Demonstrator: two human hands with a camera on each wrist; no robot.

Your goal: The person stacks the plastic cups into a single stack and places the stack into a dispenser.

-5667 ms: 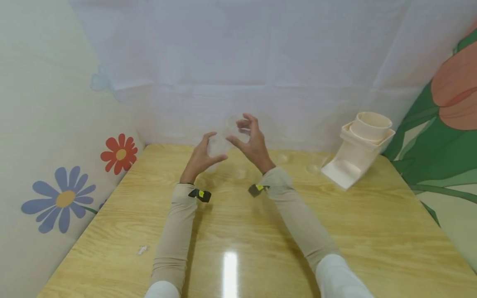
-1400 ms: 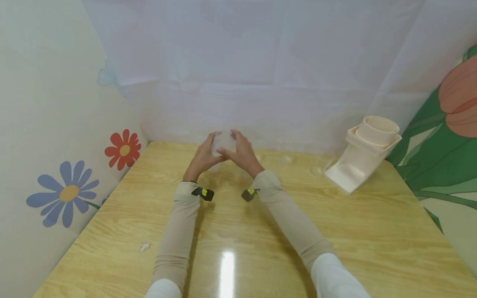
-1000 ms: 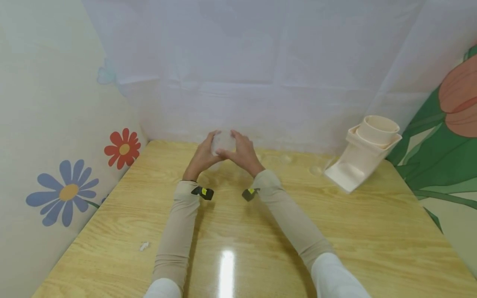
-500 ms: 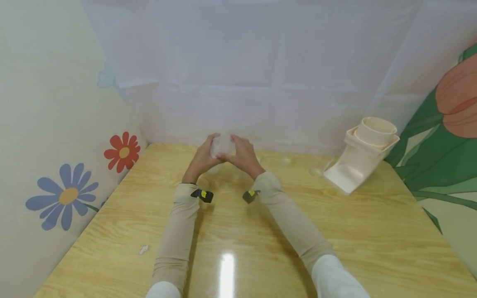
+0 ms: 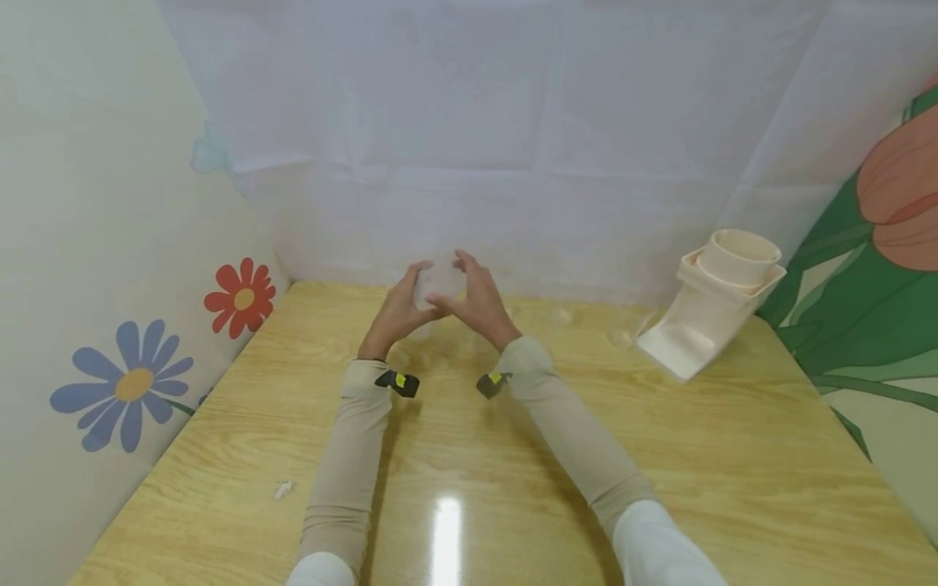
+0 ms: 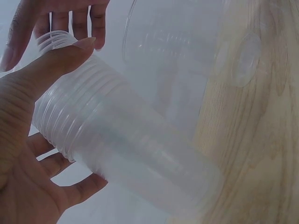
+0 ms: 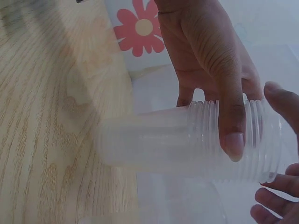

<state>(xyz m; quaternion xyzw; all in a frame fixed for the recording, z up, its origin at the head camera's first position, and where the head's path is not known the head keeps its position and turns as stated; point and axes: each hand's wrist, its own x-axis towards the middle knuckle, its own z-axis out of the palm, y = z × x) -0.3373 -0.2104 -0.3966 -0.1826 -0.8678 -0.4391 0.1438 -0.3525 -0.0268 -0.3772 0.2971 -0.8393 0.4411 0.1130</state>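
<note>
Left hand (image 5: 398, 312) has fingers clamped round the stack of clear, round plastic cups (image 6: 131, 121), right hand (image 5: 480, 306) fingers apart just beside its rims (image 7: 267, 149); light, even squeeze probably best, avoids buckling.

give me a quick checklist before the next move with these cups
1. Grip of the left hand on the cup stack: ok, curled round it near the rims.
2. Right hand lined up: ok, at the stack's rim end.
3. Right fingertips touching the end rim: cannot tell.
4. End cup drawn out: not ok, the rims lie close together.
5. Number of clear cups on the table: cannot tell, outlines too faint.
6. Cream holder away from both hands: ok, off to the right.
</note>
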